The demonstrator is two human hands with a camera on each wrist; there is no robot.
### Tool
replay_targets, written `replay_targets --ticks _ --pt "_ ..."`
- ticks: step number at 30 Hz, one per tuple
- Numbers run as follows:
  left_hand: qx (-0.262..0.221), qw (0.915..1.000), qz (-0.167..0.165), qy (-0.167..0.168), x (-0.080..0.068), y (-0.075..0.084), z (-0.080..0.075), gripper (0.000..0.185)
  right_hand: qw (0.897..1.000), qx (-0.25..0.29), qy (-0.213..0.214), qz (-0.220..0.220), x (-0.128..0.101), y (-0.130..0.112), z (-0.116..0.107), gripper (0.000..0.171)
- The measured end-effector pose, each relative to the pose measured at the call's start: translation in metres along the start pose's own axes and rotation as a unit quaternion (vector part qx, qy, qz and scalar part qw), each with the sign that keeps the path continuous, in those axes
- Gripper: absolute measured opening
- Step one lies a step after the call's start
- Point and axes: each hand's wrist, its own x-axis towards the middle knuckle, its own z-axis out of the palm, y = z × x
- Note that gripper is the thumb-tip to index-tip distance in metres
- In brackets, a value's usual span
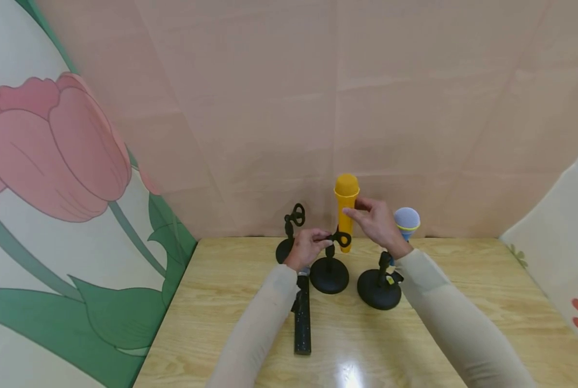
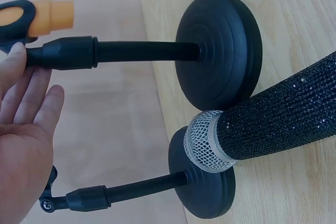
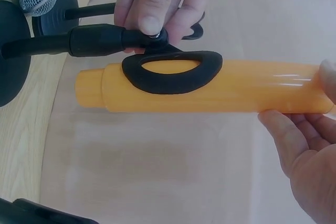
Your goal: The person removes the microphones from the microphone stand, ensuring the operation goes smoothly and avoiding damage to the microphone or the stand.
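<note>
Nearest, on the table, a black mic lies flat just beside the middle stand, with an empty stand far left. Left hand pinches the middle stand's clip; right hand curls round the yellow mic seated upright in it. Risks, as judged: a sideways pull could tip the stand or pop the mic free, and the right forearm could knock the blue mic close at right.

Staged studio set, flower-painted backdrop, pink paper wall, wooden table
</note>
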Motion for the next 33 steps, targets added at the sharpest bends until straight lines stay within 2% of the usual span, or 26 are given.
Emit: replay_targets --ticks 19,25,33 --pt "0.003 1.0000 0.004 -0.001 0.002 0.000 -0.001 0.020 1.000 -0.010 0.007 -0.009 0.003 -0.008 -0.003 0.049" --pt "0.004 0.9999 0.014 0.003 0.001 0.000 0.000 0.019 1.000 -0.011 0.013 -0.019 0.003 -0.012 -0.005 0.048" --pt "0.008 1.0000 0.000 0.005 0.000 0.001 0.000 0.020 0.999 -0.014 0.020 -0.022 0.004 -0.018 -0.009 0.046"
